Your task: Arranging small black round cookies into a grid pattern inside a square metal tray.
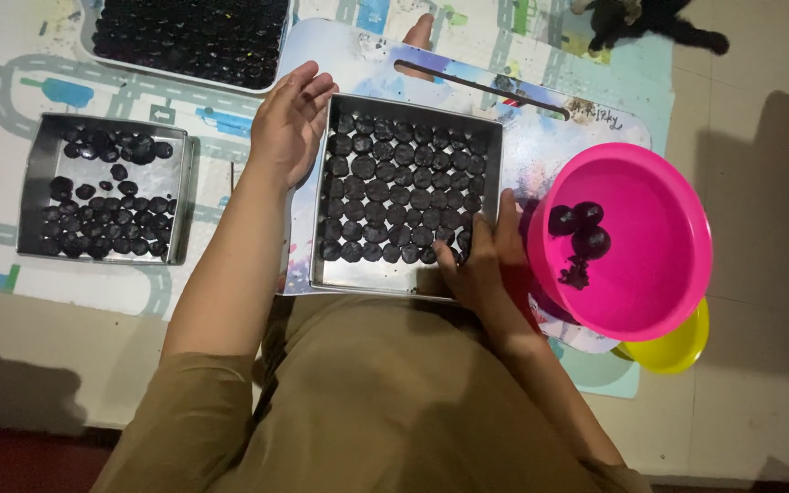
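A square metal tray (410,107) lies in front of me on a painted board (541,137), filled with rows of dark round pieces (394,187). My left hand (288,123) rests flat against the tray's left rim, fingers together and pointing away. My right hand (483,256) sits at the tray's near right corner, its fingers curled down among the pieces of the last rows; whether they pinch one is hidden. A pink bowl (650,265) to the right holds a few dark balls (580,228).
A second metal tray (47,173) with scattered dark pieces lies at the left on a road-pattern mat (11,82). A larger tray of dark pieces (194,36) sits at the back. A yellow bowl (678,347) peeks from under the pink one.
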